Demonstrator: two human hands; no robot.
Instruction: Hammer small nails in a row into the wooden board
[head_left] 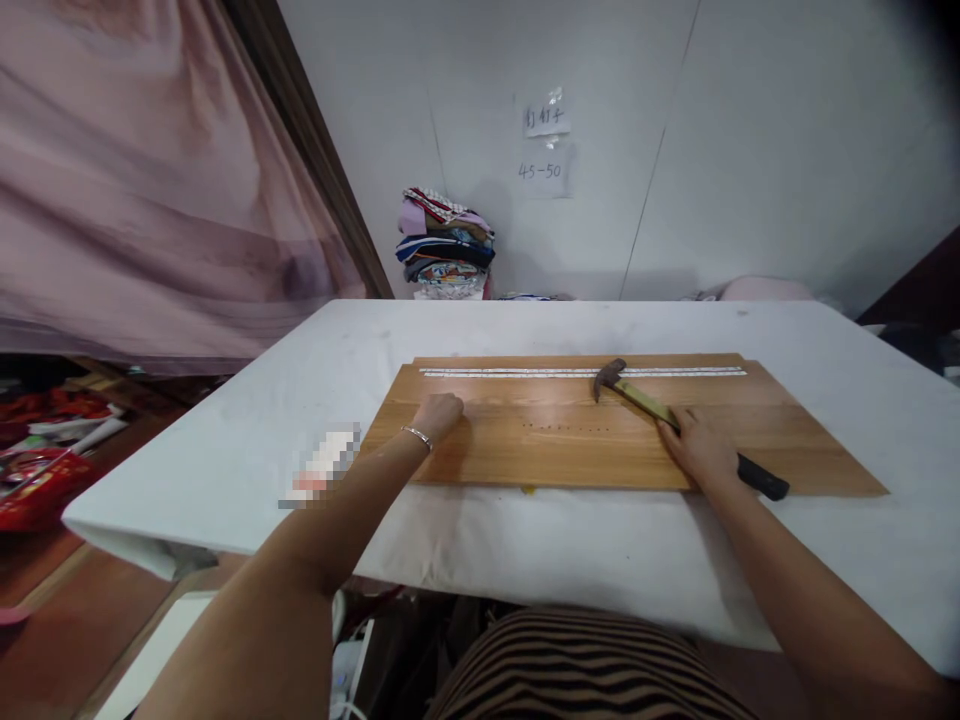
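Note:
A claw hammer with a yellowish shaft and black grip lies slantwise over a wooden board. My right hand is wrapped round its handle, the metal head pointing away from me near two long white strips along the board's far side. On the left part of the board my left hand is closed, its fingertips together close to the wood. Whatever is between those fingers is too small to make out. A row of small dark dots marks the board between my hands.
The board rests on a table with a white cover. A blurred-out item lies left of the board. Behind the table, folded cloths are stacked against the wall, which bears paper notes. A pink curtain hangs at left.

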